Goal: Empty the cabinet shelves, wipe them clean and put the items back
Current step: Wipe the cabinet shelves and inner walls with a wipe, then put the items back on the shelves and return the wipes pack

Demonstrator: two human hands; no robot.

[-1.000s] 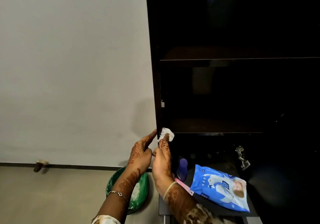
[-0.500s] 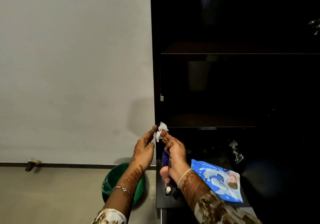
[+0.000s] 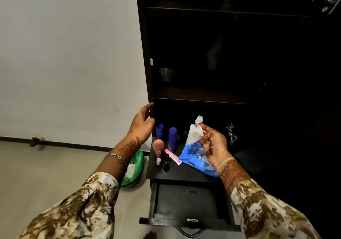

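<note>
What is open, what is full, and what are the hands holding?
drawer, pulled open.
green bin, holds crumpled white stuff.
blue bottles, upright, capped.
wipes pack, lying on the ledge.
wipe, pinched by right hand.
left hand, rests on cabinet edge.

The middle shelf lies open from the front — a dim round object sits at its left. Below, blue bottles and the wipes pack crowd the ledge; the drawer juts out.
</note>
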